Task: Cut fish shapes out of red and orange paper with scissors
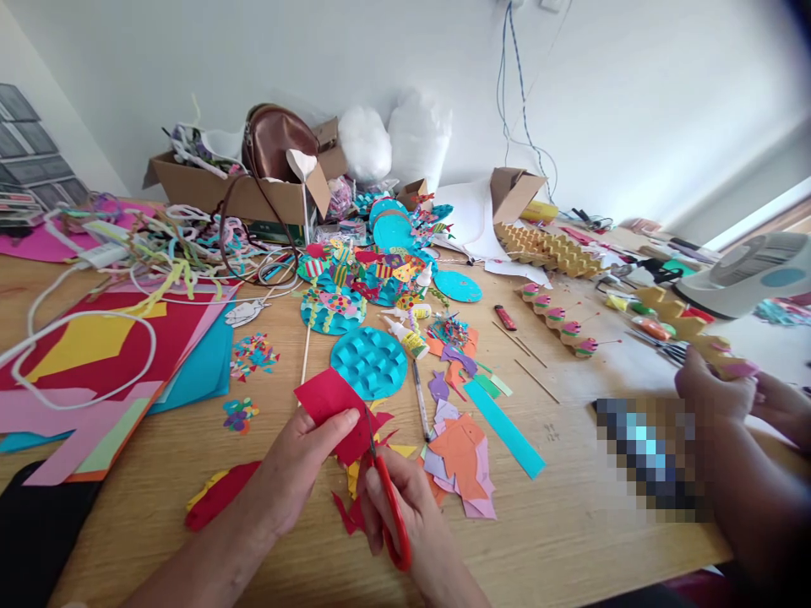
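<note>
Wooden tabletop [538, 549]; red paper [326, 395] pinched in left fingers [337, 427].

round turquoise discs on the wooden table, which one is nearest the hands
The round turquoise paper disc with only raised curved strips, just beyond the bare left hand; the other turquoise discs sit farther back.
</note>
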`<act>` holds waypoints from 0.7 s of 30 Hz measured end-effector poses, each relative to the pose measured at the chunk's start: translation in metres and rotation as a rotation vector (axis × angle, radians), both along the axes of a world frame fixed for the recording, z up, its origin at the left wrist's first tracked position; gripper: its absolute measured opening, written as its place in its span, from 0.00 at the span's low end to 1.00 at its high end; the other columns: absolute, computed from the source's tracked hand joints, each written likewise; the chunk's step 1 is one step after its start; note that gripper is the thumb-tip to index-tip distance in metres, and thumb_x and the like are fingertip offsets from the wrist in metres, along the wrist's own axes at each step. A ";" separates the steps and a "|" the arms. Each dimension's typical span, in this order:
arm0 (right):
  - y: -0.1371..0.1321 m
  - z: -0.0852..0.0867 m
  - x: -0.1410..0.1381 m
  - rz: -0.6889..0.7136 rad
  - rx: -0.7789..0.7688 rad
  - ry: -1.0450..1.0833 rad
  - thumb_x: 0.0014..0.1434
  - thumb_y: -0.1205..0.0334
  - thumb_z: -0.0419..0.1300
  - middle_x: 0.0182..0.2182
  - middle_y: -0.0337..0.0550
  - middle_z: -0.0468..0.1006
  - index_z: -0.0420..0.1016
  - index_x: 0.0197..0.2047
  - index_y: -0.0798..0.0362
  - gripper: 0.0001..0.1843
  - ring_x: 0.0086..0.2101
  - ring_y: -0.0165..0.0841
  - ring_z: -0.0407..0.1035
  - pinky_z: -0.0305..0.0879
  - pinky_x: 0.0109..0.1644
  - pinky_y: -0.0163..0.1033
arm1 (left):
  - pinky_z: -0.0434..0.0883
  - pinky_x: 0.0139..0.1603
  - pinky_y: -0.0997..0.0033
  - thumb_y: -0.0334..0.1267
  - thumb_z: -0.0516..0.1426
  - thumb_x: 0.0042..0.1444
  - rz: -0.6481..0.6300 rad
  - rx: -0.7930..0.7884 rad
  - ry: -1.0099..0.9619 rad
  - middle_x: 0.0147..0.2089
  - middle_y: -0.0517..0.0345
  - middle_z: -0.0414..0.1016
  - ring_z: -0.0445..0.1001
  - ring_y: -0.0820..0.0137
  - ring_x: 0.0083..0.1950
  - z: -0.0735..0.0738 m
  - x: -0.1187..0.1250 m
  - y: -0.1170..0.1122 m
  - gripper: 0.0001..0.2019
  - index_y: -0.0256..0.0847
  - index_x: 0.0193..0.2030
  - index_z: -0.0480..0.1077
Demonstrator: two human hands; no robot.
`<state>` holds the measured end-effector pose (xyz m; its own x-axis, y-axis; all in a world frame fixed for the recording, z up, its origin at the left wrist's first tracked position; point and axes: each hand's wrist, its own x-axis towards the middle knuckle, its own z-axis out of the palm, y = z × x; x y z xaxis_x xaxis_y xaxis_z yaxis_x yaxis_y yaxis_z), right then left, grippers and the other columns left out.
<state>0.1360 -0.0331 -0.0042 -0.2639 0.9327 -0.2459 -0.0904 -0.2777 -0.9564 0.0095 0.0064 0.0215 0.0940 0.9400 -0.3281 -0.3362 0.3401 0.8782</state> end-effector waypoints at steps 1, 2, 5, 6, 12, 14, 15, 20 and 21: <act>0.000 0.000 -0.001 -0.003 -0.006 0.021 0.55 0.38 0.54 0.11 0.30 0.59 0.56 0.19 0.51 0.27 0.13 0.22 0.50 0.48 0.15 0.28 | 0.70 0.37 0.73 0.39 0.62 0.47 0.007 -0.003 -0.001 0.25 0.64 0.78 0.73 0.70 0.31 -0.001 0.001 -0.001 0.04 0.41 0.27 0.74; 0.000 -0.001 -0.001 -0.003 -0.009 0.038 0.54 0.37 0.54 0.11 0.30 0.59 0.56 0.19 0.51 0.27 0.12 0.22 0.50 0.48 0.15 0.28 | 0.70 0.37 0.73 0.39 0.62 0.47 0.009 -0.005 -0.004 0.26 0.64 0.78 0.73 0.70 0.31 -0.001 0.002 -0.001 0.04 0.41 0.27 0.74; 0.000 -0.007 0.000 0.004 0.008 0.063 0.55 0.37 0.53 0.12 0.30 0.59 0.58 0.21 0.52 0.27 0.12 0.22 0.51 0.46 0.14 0.28 | 0.69 0.36 0.74 0.39 0.62 0.48 -0.004 -0.012 -0.020 0.24 0.66 0.76 0.71 0.72 0.29 -0.003 0.003 -0.003 0.05 0.42 0.26 0.72; -0.001 -0.010 0.000 0.008 0.019 0.066 0.57 0.37 0.52 0.13 0.30 0.60 0.59 0.21 0.52 0.27 0.13 0.22 0.52 0.46 0.15 0.28 | 0.69 0.35 0.75 0.39 0.61 0.49 -0.010 -0.013 -0.025 0.24 0.66 0.75 0.71 0.72 0.29 -0.003 0.004 -0.004 0.05 0.42 0.26 0.72; -0.003 -0.016 0.001 -0.004 0.037 0.092 0.59 0.39 0.51 0.14 0.31 0.61 0.60 0.22 0.53 0.27 0.14 0.22 0.53 0.48 0.16 0.28 | 0.69 0.35 0.74 0.40 0.61 0.49 -0.014 -0.031 -0.025 0.23 0.65 0.75 0.70 0.72 0.29 -0.005 0.007 -0.007 0.07 0.41 0.24 0.71; -0.003 -0.015 0.000 -0.014 0.036 0.087 0.58 0.37 0.51 0.13 0.31 0.60 0.59 0.22 0.52 0.27 0.13 0.22 0.53 0.48 0.16 0.28 | 0.69 0.36 0.74 0.40 0.61 0.49 -0.011 -0.043 -0.017 0.22 0.65 0.74 0.70 0.71 0.29 -0.005 0.008 -0.008 0.09 0.41 0.22 0.70; -0.003 -0.015 0.000 -0.019 0.035 0.078 0.58 0.36 0.51 0.13 0.31 0.60 0.59 0.22 0.52 0.27 0.13 0.22 0.52 0.48 0.16 0.28 | 0.69 0.36 0.74 0.40 0.62 0.49 -0.007 -0.046 -0.017 0.22 0.65 0.74 0.70 0.71 0.30 -0.005 0.009 -0.008 0.09 0.41 0.21 0.70; -0.003 -0.016 0.001 -0.019 0.038 0.069 0.58 0.35 0.50 0.12 0.31 0.60 0.59 0.23 0.52 0.28 0.12 0.22 0.52 0.47 0.15 0.28 | 0.69 0.36 0.74 0.40 0.62 0.48 -0.010 -0.048 -0.009 0.22 0.65 0.75 0.70 0.71 0.29 -0.007 0.010 -0.008 0.09 0.41 0.22 0.71; -0.003 -0.017 0.001 -0.018 0.037 0.073 0.58 0.35 0.50 0.12 0.30 0.60 0.59 0.23 0.52 0.28 0.12 0.22 0.52 0.46 0.15 0.28 | 0.69 0.36 0.73 0.41 0.62 0.48 -0.008 -0.051 0.002 0.22 0.65 0.75 0.70 0.71 0.29 -0.007 0.009 -0.008 0.08 0.41 0.22 0.71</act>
<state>0.1374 -0.0358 -0.0211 -0.2629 0.9456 -0.1916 -0.1652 -0.2398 -0.9567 0.0190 -0.0019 0.0141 0.1008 0.9212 -0.3759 -0.3319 0.3873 0.8601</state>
